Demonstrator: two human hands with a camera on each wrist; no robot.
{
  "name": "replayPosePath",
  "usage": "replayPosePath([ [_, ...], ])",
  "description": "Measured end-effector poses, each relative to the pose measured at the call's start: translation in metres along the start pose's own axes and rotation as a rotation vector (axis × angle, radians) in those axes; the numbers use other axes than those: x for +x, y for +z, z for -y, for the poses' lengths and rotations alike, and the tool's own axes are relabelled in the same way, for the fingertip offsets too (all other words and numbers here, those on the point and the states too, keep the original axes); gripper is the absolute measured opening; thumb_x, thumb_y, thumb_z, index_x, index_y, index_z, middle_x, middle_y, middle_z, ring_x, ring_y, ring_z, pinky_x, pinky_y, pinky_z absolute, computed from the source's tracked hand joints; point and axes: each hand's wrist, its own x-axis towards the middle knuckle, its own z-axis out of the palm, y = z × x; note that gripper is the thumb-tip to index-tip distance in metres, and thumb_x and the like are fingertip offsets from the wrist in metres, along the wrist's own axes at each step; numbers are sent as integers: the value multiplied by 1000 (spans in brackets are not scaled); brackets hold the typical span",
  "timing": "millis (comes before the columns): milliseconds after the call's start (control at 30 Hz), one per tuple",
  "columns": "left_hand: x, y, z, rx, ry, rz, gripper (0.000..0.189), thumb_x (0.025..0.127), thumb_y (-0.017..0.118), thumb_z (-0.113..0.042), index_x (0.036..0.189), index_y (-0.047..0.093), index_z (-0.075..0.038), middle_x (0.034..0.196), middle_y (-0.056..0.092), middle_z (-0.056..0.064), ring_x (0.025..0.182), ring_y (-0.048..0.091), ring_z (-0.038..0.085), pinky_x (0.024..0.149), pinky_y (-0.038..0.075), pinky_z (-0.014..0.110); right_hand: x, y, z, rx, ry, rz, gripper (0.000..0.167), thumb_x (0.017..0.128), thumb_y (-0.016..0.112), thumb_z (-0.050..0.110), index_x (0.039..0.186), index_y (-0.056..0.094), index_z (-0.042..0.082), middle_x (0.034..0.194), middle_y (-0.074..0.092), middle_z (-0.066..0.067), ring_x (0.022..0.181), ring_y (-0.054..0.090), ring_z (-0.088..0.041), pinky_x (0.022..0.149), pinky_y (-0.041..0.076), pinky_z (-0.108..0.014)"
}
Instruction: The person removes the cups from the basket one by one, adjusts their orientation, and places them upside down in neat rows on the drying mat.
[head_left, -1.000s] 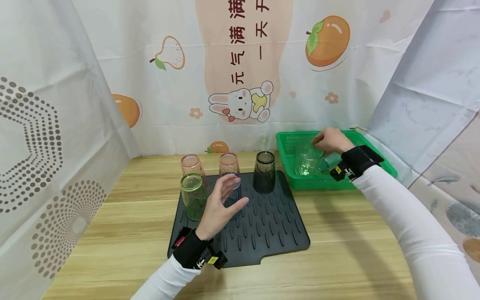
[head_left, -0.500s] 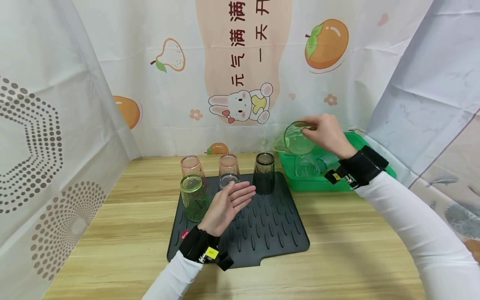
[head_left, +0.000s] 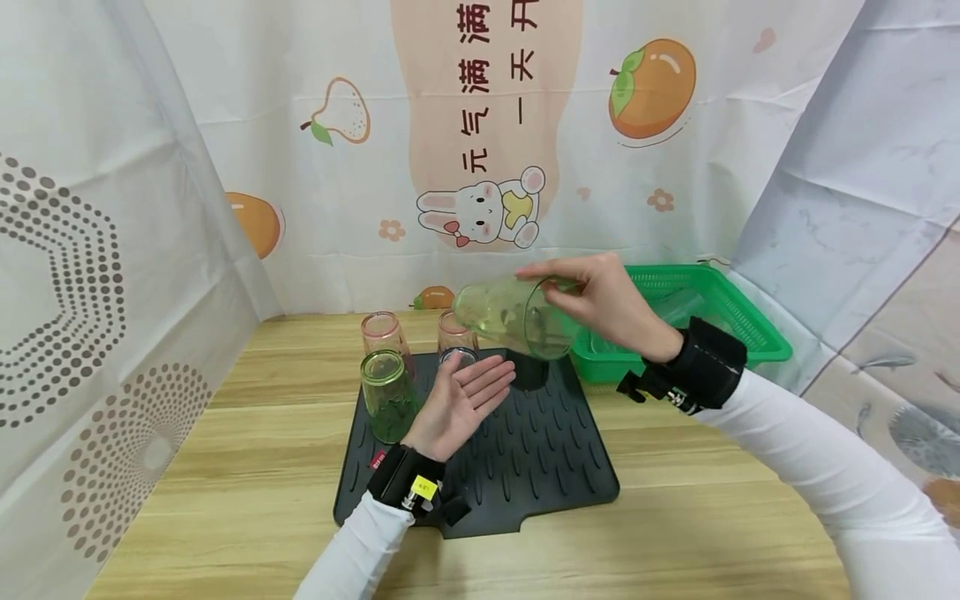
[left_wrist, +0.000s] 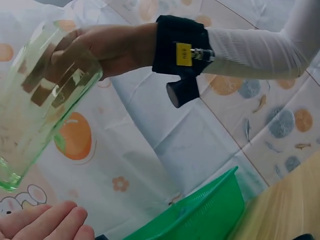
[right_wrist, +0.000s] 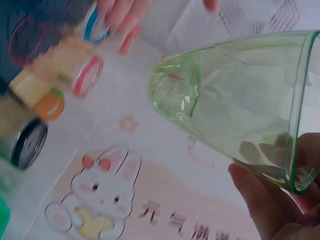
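Observation:
My right hand [head_left: 607,304] pinches a pale green drinking glass [head_left: 495,312] at its wide rim, above the back of the dark ridged mat [head_left: 540,467]. The glass lies nearly on its side in the air, its narrow base pointing left, as the right wrist view also shows with the faceted glass wall [right_wrist: 240,95]. My left hand [head_left: 459,408] is held over the mat with palm turned up, fingers straight and nothing in it. Just behind its fingers stands a bluish glass [head_left: 459,357], mostly hidden. A yellow-green glass [head_left: 388,400] stands to its left.
Two pink glasses [head_left: 384,332] stand at the mat's back edge, the right one partly covered. A dark grey glass [head_left: 531,373] is mostly behind the held glass. At back right a green basket [head_left: 757,321] contains clear glassware.
My right hand has lifted the pale green glass out of the basket and carried it left over the mat. The left hand's fingers have straightened and its palm has turned up.

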Motion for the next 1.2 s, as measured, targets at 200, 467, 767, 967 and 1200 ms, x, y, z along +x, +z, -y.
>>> replayPosePath([
  [200, 0, 2, -2, -104, 10, -24, 90, 99, 38, -55, 152, -6, 3, 157, -3, 26, 146, 6, 35, 120, 23, 33, -5, 20, 14, 71, -126, -3, 39, 82, 61, -21, 111, 73, 3, 109, 71, -6, 66, 57, -5, 48, 38, -18],
  [467, 0, 5, 0, -169, 92, -42, 105, 85, 64, -60, 155, 7, -6, 160, 10, 14, 140, 31, 21, 119, 24, 29, -19, 44, 10, 174, -195, 33, 47, 76, 57, -27, 110, 72, 0, 111, 70, -11, 92, 69, -17, 45, 34, -24],
  [767, -7, 10, 1, -250, 187, -142, 113, 81, 75, -50, 154, 3, -1, 159, 5, 19, 146, 10, 28, 117, 29, 28, -30, 57, 7, 225, -265, 89, 45, 75, 67, -25, 113, 70, 0, 115, 67, -14, 112, 62, -23, 93, 56, -28],
  [967, -8, 11, -1, -157, 202, -152, 109, 84, 71, -51, 153, 3, 0, 158, 9, 23, 144, 18, 28, 118, 29, 30, -33, 53, 7, 202, -295, 92, 45, 76, 64, -25, 114, 69, 0, 117, 66, -15, 113, 60, -25, 91, 56, -27],
  [1200, -5, 7, -8, 31, 330, -141, 69, 91, 65, -42, 141, 35, -5, 130, 49, 8, 118, 54, 18, 115, 35, 33, -45, 40, -3, 107, -257, 76, 51, 76, 70, -18, 123, 65, 1, 122, 64, -14, 114, 60, -26, 94, 53, -22],
])
